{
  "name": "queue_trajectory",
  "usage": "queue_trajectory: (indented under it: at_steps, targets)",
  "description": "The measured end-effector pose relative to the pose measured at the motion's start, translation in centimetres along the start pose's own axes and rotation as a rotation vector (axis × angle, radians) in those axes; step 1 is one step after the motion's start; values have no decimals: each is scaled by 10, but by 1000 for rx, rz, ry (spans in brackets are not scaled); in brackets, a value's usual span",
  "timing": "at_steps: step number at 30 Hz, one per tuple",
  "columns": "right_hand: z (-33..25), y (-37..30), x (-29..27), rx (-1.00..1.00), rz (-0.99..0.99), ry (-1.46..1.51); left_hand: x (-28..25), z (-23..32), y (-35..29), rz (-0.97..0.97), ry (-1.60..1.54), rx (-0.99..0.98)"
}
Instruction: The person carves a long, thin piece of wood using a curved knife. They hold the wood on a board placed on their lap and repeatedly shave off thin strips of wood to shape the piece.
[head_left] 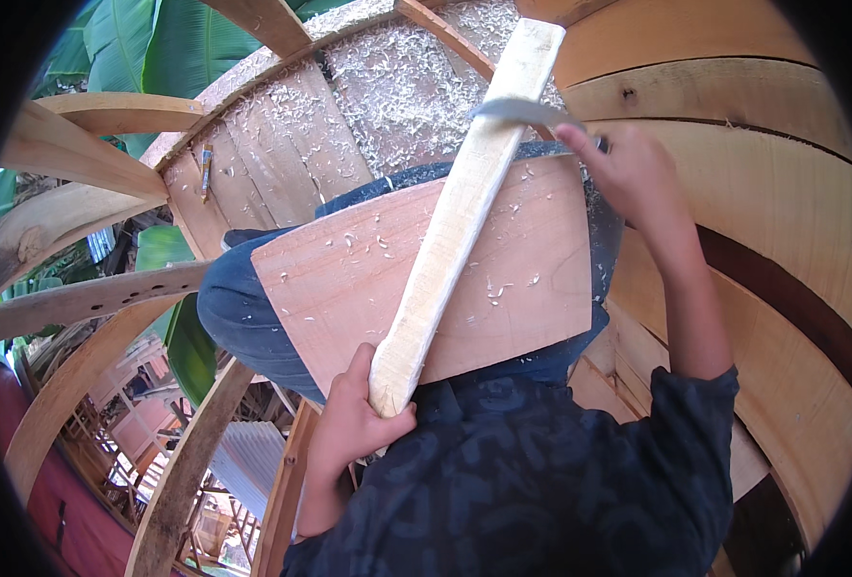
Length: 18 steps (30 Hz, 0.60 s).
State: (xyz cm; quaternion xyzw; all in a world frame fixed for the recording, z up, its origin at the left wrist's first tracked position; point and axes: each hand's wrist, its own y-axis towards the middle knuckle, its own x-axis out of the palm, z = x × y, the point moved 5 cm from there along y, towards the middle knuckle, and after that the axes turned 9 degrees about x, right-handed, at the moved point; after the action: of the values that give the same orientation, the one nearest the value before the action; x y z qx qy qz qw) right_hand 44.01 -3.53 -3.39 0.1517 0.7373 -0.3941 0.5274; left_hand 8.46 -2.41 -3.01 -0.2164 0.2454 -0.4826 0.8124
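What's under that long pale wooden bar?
Under the middle of the long pale wooden bar is a flat pinkish wooden board with small curly shavings. What the bar covers there can't be seen.

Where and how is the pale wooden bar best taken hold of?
Probably grip the pale wooden bar by its near end, from the left, like the left hand: slim enough to wrap, away from the blade across its far part.

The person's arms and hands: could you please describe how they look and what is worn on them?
The left hand and the right hand are bare, with no gloves or watches visible. The short right sleeve is dark, like the shirt, which has a faint grey pattern.
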Motion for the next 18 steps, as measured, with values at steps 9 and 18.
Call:
queue_trajectory:
  at_steps: [9,18]
  targets:
    - [-4,-17,9,-93,97,124,-7,-8,-1,-60,-88,74]
    - [-19,-39,21,-222,68,6,-5,-13,-3,-78,-129,81]
